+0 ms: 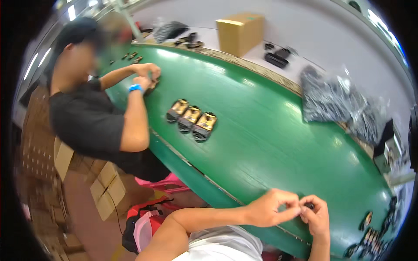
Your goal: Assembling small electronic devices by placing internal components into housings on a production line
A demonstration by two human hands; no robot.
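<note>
Over the near edge of the green work surface (248,161), my two hands meet, fingertips touching. My left hand (274,209) is closed in a pinch, thumb and forefinger together; whatever lies between them is too small to make out. Closed too, my right hand (318,219) has its fingers curled around a small black part (309,205), mostly covered by them. Farther off to the left lie three black units with gold-coloured plates in a slanting row; the nearest unit (204,126) is the closest of them to my hands.
At left, a co-worker in a dark shirt (87,126) handles a small item. Similar black parts (370,243) cluster at the near right. A cardboard box (240,34), loose black pieces (278,57) and plastic bags of dark parts (326,95) line the back ledge. A red bag (146,222) is beside me.
</note>
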